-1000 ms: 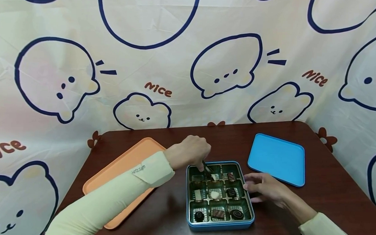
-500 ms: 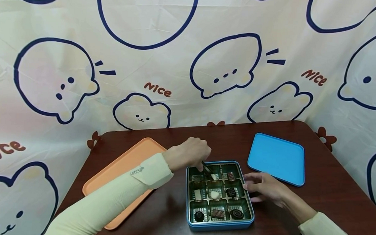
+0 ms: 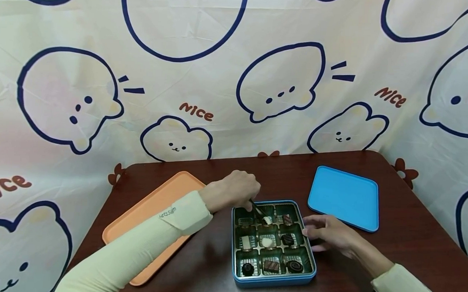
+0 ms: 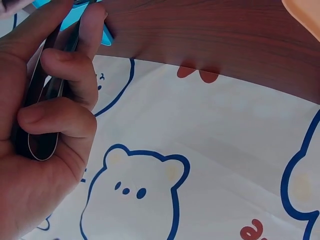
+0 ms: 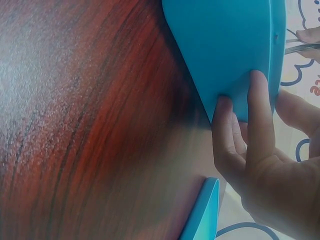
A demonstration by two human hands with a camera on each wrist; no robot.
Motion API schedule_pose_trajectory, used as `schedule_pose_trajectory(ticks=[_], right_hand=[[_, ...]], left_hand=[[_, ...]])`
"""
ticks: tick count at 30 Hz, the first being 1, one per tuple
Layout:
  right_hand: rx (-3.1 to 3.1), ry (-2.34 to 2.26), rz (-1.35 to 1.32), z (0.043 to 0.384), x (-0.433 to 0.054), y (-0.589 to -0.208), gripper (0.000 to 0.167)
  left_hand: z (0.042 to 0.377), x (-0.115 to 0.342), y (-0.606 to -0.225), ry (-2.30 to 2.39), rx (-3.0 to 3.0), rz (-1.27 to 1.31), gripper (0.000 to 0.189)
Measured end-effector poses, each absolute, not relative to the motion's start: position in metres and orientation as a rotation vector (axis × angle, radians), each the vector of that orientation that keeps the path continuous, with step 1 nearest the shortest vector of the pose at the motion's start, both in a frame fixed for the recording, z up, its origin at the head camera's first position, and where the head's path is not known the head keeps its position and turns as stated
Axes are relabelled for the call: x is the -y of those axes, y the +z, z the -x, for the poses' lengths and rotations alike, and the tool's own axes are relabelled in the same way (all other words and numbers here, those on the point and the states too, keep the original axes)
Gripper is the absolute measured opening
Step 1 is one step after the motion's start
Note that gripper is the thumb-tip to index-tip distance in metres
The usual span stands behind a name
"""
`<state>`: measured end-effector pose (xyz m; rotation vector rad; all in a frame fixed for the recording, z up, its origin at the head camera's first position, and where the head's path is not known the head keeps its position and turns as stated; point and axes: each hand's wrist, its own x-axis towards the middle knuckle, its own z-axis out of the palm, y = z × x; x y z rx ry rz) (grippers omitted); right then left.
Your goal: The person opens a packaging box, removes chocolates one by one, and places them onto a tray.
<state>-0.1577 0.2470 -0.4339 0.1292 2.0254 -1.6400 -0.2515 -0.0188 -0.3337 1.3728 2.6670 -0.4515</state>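
Note:
My left hand (image 3: 235, 188) grips dark tweezers (image 4: 44, 142), several fingers curled round them. Their tips point down into the back middle compartment of a blue tin (image 3: 275, 281), right at a small white chocolate (image 3: 268, 220). A gold and dark green insert divides the tin into a grid. Among the other chocolates are a white block (image 3: 246, 242), a round white one (image 3: 267, 242), a dark swirl (image 3: 295, 266) and a striped brown square (image 3: 271, 266). On the tin's right side wall rest the extended fingers of my right hand (image 3: 330, 233), with the thumb at the rim.
An orange tray (image 3: 153, 208) lies on the left of the dark wooden table (image 3: 209, 271), partly under my left forearm. At the back right is a shallow blue tray or lid (image 3: 345, 198). A patterned cloth (image 3: 229, 85) hangs behind the table.
My left hand has shifted slightly left with the tweezers, and more of the white chocolate at their tips shows. My right hand and the tin have stayed in place.

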Motion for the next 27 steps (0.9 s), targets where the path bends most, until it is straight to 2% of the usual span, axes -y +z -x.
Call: schedule_pose_trajectory(ticks=[13, 20, 27], right_hand=[[-2.032, -1.639, -0.123, 0.1560, -0.2480, -0.4338, 0.068], [-2.034, -1.636, -0.132, 0.1566, -0.2473, -0.4350, 0.068], [-2.040, -1.637, -0.134, 0.1565, -0.2462, -0.4344, 0.068]], left_hand=[[0.2535, 0.0218, -0.3323, -0.440, -2.667, -1.372, 0.020], [0.2552, 0.0232, -0.3320, -0.419, -2.654, -1.346, 0.052], [0.2550, 0.0240, -0.3287, -0.426, -2.665, -1.387, 0.049]])
